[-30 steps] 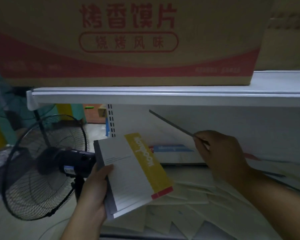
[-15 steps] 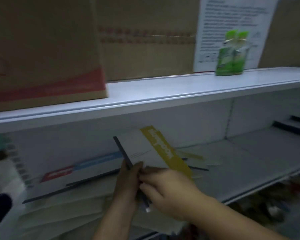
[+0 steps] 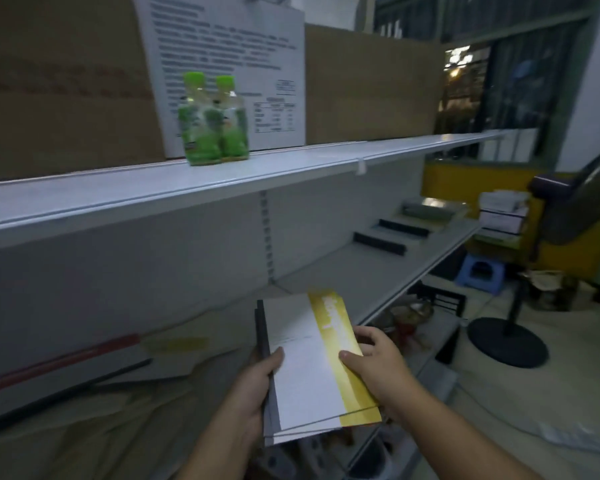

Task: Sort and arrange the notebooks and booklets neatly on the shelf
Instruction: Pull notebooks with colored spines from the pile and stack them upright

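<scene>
I hold a small stack of notebooks, white with a yellow band and a dark spine, in front of the lower shelf. My left hand grips the stack's spine side, thumb on the top cover. My right hand grips the yellow edge on the right. More notebooks lie scattered and leaning on the left part of the lower shelf, one with a red stripe. The lower shelf's right part is bare apart from black dividers.
The upper shelf carries cardboard boxes, a printed sheet and two green bottles. To the right stand a fan base, a blue stool and a yellow counter. Goods sit on a shelf below.
The view has swung right, away from the fan and the red-printed box. My right hand, which held a thin notebook one second ago, now grips the stack together with my left hand.
</scene>
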Demonstrator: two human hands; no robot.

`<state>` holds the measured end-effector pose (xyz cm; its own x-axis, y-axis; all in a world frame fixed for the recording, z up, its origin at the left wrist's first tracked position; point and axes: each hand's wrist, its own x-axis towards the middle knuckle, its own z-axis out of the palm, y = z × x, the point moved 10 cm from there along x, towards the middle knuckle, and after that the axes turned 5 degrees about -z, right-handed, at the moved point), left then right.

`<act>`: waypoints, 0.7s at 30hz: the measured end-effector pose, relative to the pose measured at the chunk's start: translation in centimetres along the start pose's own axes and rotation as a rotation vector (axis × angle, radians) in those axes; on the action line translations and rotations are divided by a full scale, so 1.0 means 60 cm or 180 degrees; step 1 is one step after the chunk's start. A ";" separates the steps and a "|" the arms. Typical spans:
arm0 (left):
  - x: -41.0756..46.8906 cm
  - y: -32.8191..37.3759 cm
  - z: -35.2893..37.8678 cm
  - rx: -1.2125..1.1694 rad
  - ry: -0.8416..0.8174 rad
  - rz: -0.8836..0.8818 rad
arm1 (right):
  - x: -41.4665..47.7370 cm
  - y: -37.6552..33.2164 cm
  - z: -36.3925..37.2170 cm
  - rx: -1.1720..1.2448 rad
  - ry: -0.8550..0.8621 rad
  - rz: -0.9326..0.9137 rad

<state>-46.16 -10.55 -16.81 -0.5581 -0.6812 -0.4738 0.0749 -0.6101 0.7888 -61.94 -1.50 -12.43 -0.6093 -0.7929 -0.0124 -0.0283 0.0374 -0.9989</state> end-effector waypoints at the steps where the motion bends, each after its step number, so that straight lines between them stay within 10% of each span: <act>1: 0.015 -0.007 0.022 0.0008 0.0030 0.0021 | 0.006 0.006 -0.029 0.0089 0.0112 0.0046; 21: 0.373 0.026 0.426 0.0039 -0.0462 0.0117 | 0.327 0.029 -0.367 -0.0168 0.0438 0.0358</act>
<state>-79.69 -16.42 -16.17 -0.6689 -0.6367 -0.3836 0.0880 -0.5803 0.8096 -91.40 -3.63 -13.39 -0.7135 -0.6913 -0.1141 0.0069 0.1560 -0.9877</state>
